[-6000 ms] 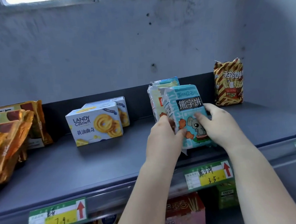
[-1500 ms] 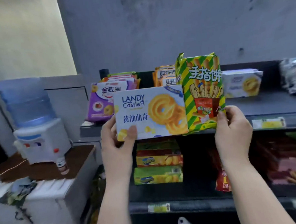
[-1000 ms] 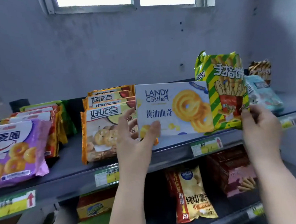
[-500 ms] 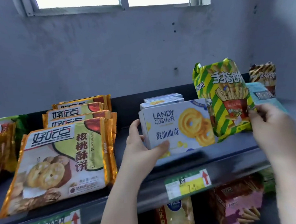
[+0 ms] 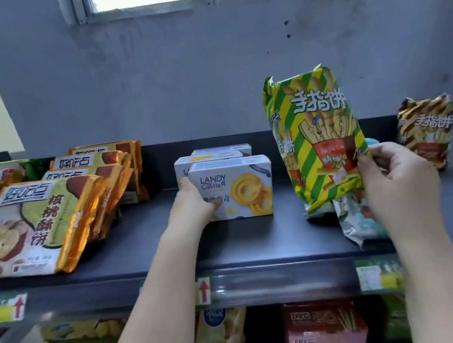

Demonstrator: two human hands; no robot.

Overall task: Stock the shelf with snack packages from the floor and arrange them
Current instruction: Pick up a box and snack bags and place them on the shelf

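Observation:
My left hand [image 5: 192,200] grips the lower left corner of a white Landy Castle cookie box [image 5: 237,189], which stands on the dark top shelf [image 5: 250,238] in front of two more such boxes [image 5: 219,153]. My right hand [image 5: 396,184] pinches the right edge of a green-and-yellow striped finger-biscuit bag [image 5: 316,139], held upright above the shelf. Its lower end touches light blue bear-biscuit packs [image 5: 355,216] lying below my right hand.
Orange walnut-cookie bags [image 5: 45,222] are stacked in a row on the shelf's left. A brown striped finger-biscuit bag [image 5: 427,130] stands at the back right. Price tags [image 5: 203,290] line the shelf's front edge. More snack packages [image 5: 325,327] fill the lower shelf.
My left hand has set the cookie box down on the shelf in front of the other boxes. The striped bag has stayed raised in my right hand, over the blue packs.

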